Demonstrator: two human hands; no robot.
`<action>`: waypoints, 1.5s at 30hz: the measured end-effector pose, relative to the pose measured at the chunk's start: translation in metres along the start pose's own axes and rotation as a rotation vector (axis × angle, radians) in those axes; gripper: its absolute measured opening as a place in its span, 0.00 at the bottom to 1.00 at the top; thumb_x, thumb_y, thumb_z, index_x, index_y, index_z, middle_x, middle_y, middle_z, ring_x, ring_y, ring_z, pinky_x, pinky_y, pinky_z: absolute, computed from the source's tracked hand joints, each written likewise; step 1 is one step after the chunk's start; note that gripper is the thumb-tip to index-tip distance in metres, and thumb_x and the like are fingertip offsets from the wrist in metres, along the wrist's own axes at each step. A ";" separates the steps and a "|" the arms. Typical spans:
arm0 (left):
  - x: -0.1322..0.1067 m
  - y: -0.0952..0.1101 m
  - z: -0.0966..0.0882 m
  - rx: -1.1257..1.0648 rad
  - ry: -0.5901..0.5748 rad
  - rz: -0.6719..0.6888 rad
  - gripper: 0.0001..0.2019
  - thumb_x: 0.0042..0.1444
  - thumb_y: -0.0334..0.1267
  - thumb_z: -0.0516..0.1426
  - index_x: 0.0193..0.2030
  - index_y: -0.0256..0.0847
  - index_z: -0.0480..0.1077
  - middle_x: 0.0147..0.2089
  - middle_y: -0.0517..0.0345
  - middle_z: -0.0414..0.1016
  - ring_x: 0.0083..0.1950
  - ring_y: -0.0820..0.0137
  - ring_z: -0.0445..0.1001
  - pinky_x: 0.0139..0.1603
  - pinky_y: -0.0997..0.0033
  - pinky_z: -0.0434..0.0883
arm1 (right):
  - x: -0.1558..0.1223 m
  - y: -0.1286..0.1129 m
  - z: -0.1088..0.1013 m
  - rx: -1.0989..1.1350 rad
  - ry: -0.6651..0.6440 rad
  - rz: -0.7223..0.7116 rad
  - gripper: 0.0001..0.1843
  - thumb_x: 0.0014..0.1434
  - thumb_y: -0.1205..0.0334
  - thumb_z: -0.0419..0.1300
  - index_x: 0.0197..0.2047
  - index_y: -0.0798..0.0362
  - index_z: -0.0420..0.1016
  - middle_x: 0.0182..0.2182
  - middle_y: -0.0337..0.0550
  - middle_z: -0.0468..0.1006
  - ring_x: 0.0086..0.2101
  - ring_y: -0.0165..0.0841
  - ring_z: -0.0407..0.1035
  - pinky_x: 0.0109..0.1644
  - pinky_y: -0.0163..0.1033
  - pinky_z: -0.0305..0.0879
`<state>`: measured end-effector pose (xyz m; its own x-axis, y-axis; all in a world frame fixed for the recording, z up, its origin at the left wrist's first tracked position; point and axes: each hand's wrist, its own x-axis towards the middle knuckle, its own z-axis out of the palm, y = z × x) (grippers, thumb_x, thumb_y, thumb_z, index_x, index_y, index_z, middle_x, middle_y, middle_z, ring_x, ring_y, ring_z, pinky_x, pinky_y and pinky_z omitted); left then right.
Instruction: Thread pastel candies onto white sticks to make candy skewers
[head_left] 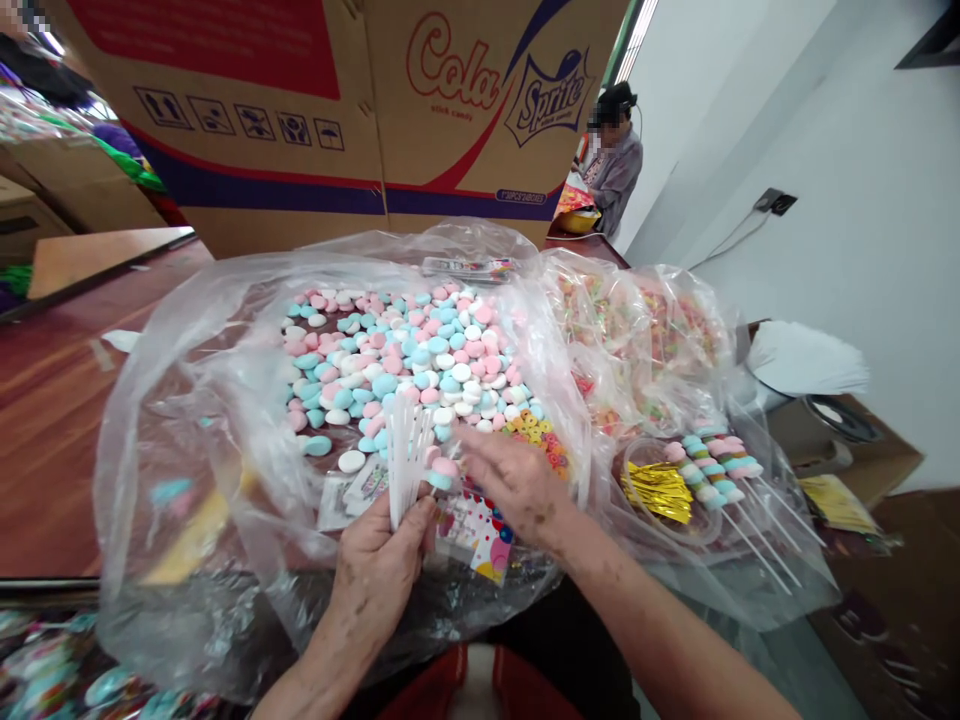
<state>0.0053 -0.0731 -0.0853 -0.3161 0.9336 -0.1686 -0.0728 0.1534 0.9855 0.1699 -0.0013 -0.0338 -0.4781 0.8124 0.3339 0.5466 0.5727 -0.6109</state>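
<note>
My left hand [382, 555] is closed around a bundle of white sticks [405, 450] that stand up from the fist. Just right of the bundle, by the left thumb, are a few pink and blue candies [442, 472], which look threaded on a stick. My right hand [525, 487] reaches in beside them with fingers drawn together; what the fingertips hold, if anything, is hidden. Beyond both hands, pink, blue and white candies [405, 350] lie spread on clear plastic. Small yellow and pink candy rings [536, 432] lie beside the right hand.
A large cardboard box [300, 110] stands at the back. Right are bagged gummy candies [645, 320], gold twist ties [660, 492] and finished candy skewers [712, 468]. Printed packets [491, 545] lie below my right hand. A person [619, 160] works behind. Clear plastic sheeting [172, 380] covers the table.
</note>
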 end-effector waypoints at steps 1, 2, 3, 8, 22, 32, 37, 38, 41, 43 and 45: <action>0.000 0.001 0.000 -0.016 -0.025 -0.004 0.13 0.52 0.47 0.63 0.31 0.38 0.71 0.19 0.66 0.63 0.21 0.76 0.59 0.20 0.77 0.55 | 0.004 0.005 -0.009 -0.169 0.015 0.048 0.17 0.69 0.65 0.49 0.56 0.52 0.73 0.48 0.46 0.80 0.49 0.35 0.72 0.55 0.40 0.67; 0.000 0.002 0.001 -0.027 -0.045 -0.008 0.12 0.53 0.46 0.62 0.31 0.38 0.71 0.19 0.66 0.64 0.20 0.77 0.58 0.19 0.78 0.54 | 0.009 0.012 -0.018 -0.357 -0.011 0.100 0.17 0.69 0.66 0.48 0.54 0.53 0.74 0.46 0.48 0.80 0.48 0.37 0.72 0.54 0.40 0.67; -0.001 0.003 0.001 -0.032 -0.052 -0.013 0.12 0.54 0.46 0.61 0.32 0.38 0.71 0.18 0.66 0.64 0.20 0.77 0.56 0.18 0.78 0.53 | 0.014 0.018 -0.026 -0.529 -0.091 0.130 0.15 0.68 0.67 0.48 0.49 0.54 0.75 0.44 0.49 0.80 0.46 0.38 0.71 0.52 0.41 0.67; -0.002 0.011 0.004 -0.048 -0.048 -0.067 0.13 0.52 0.46 0.61 0.35 0.38 0.70 0.18 0.68 0.64 0.15 0.81 0.50 0.13 0.78 0.46 | 0.026 0.036 -0.037 -0.784 -0.292 0.130 0.11 0.63 0.73 0.52 0.39 0.55 0.75 0.40 0.52 0.76 0.42 0.42 0.68 0.43 0.41 0.63; -0.003 0.013 0.004 -0.140 -0.054 -0.151 0.14 0.52 0.48 0.62 0.35 0.39 0.68 0.18 0.69 0.64 0.14 0.82 0.51 0.12 0.81 0.48 | 0.028 0.020 -0.038 -0.368 -0.310 0.001 0.09 0.65 0.72 0.51 0.38 0.53 0.72 0.38 0.41 0.74 0.39 0.31 0.67 0.42 0.33 0.61; -0.004 0.021 0.007 -0.142 -0.045 -0.163 0.16 0.49 0.49 0.62 0.35 0.39 0.67 0.18 0.70 0.64 0.12 0.83 0.50 0.11 0.81 0.48 | 0.028 0.009 0.000 -0.421 -0.461 -0.068 0.10 0.61 0.73 0.53 0.33 0.54 0.74 0.35 0.46 0.73 0.38 0.36 0.67 0.42 0.38 0.64; -0.004 0.019 0.004 -0.104 -0.054 -0.150 0.14 0.51 0.49 0.61 0.34 0.39 0.67 0.18 0.69 0.64 0.13 0.81 0.51 0.12 0.80 0.48 | 0.021 0.002 -0.006 -0.254 -0.265 -0.006 0.06 0.59 0.71 0.55 0.34 0.54 0.71 0.38 0.47 0.73 0.39 0.37 0.67 0.45 0.41 0.64; -0.004 0.017 0.003 -0.080 -0.067 -0.135 0.14 0.52 0.48 0.61 0.33 0.40 0.67 0.18 0.68 0.64 0.14 0.80 0.51 0.13 0.79 0.48 | 0.020 0.003 -0.007 -0.137 -0.176 0.053 0.05 0.58 0.71 0.55 0.33 0.54 0.70 0.36 0.45 0.73 0.38 0.35 0.67 0.43 0.40 0.64; -0.003 0.010 -0.001 0.043 -0.122 -0.082 0.14 0.54 0.49 0.60 0.29 0.40 0.68 0.18 0.67 0.62 0.16 0.79 0.53 0.14 0.78 0.49 | 0.017 0.010 -0.007 0.379 0.046 0.340 0.01 0.56 0.64 0.58 0.34 0.52 0.69 0.27 0.36 0.72 0.27 0.30 0.66 0.32 0.35 0.63; -0.003 0.006 -0.003 0.122 -0.152 -0.059 0.16 0.56 0.50 0.59 0.27 0.40 0.68 0.18 0.67 0.61 0.16 0.78 0.53 0.15 0.77 0.49 | 0.015 0.013 -0.007 0.701 0.103 0.473 0.06 0.55 0.59 0.61 0.35 0.52 0.70 0.23 0.33 0.73 0.24 0.28 0.67 0.28 0.33 0.63; -0.003 0.004 -0.003 0.165 -0.161 -0.033 0.16 0.57 0.51 0.58 0.26 0.41 0.68 0.18 0.67 0.62 0.16 0.77 0.52 0.15 0.76 0.49 | 0.014 0.014 -0.006 0.885 0.146 0.510 0.10 0.52 0.58 0.64 0.35 0.52 0.71 0.23 0.33 0.75 0.24 0.28 0.70 0.29 0.33 0.66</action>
<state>0.0029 -0.0766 -0.0809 -0.1599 0.9648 -0.2090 0.0796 0.2236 0.9714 0.1749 0.0186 -0.0328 -0.2110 0.9753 -0.0655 -0.0690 -0.0817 -0.9943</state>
